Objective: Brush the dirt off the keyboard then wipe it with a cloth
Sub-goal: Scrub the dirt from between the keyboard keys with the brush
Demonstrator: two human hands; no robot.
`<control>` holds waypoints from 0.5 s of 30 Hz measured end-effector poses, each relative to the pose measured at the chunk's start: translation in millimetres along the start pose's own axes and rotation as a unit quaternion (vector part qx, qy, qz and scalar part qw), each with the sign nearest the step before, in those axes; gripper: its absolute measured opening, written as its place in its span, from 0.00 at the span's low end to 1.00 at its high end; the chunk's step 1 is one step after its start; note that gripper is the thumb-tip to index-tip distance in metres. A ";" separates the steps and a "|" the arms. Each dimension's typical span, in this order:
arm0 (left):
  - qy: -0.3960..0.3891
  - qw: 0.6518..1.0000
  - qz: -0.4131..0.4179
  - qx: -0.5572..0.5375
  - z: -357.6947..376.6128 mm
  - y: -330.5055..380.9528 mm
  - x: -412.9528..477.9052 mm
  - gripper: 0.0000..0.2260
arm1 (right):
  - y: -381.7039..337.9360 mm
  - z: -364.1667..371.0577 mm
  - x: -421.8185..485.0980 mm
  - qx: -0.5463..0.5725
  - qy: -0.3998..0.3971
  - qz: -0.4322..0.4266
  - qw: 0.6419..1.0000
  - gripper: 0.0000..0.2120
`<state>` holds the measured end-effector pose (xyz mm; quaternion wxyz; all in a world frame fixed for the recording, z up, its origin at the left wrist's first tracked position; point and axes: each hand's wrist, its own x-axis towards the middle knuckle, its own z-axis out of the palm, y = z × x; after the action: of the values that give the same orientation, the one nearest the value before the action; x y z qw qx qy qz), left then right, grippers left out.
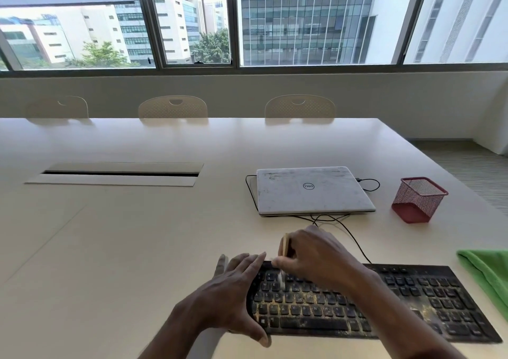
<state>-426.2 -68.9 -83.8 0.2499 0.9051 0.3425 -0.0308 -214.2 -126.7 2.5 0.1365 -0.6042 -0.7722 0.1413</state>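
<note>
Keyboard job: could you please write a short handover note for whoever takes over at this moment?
Left hand: lies flat on the left end of the keyboard, steadying it.
Right hand: grips the brush, bristles down on the upper-left keys.
Cloth: green, on the table right of the keyboard, untouched.
Done: brushing has begun at the left.
Left: dirt lies across the middle rows and the right side. Finish brushing, then wipe with the cloth.
</note>
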 end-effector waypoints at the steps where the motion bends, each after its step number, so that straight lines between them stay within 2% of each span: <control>1: -0.001 1.000 0.000 0.001 -0.3 0.5 -0.1 0.66 | -0.7 -0.1 0.9 -0.009 0.017 0.000 1.000 0.12; 6: 0.000 1.000 0.001 -0.007 0.7 -0.7 0.2 0.66 | -3.8 10.8 0.2 -0.028 -0.016 -0.029 0.999 0.11; 12: 0.002 1.000 0.002 -0.005 1.1 -1.3 0.3 0.65 | -3.9 8.1 7.4 -0.057 0.022 -0.039 0.997 0.14; 15: 0.003 1.000 0.006 -0.004 1.5 -2.4 0.7 0.66 | -5.8 11.2 6.6 -0.047 -0.015 -0.045 0.998 0.14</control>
<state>-427.1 -67.7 -86.3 0.2523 0.9062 0.3385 -0.0250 -225.1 -122.3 -5.3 0.1027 -0.5720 -0.8066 0.1080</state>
